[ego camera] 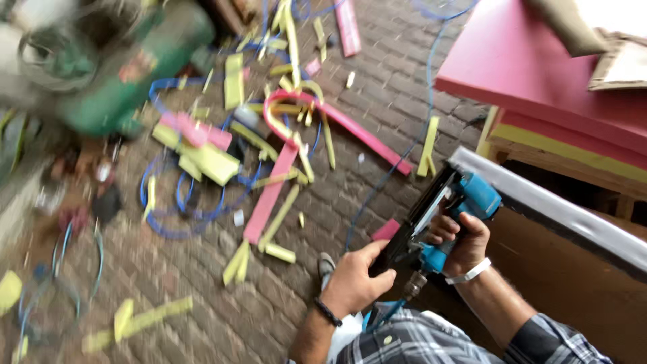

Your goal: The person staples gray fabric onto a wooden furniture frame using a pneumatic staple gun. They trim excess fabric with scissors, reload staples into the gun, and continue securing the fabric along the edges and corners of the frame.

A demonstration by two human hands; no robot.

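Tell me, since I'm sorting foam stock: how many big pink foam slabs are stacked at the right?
2: the top pink slab and a second pink slab under it, resting on a yellow layer. More may lie out of frame.

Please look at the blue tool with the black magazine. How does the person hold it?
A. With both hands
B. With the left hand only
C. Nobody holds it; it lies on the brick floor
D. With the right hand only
A: the right hand grips the handle of the blue tool, while the left hand holds the lower end of its black magazine.
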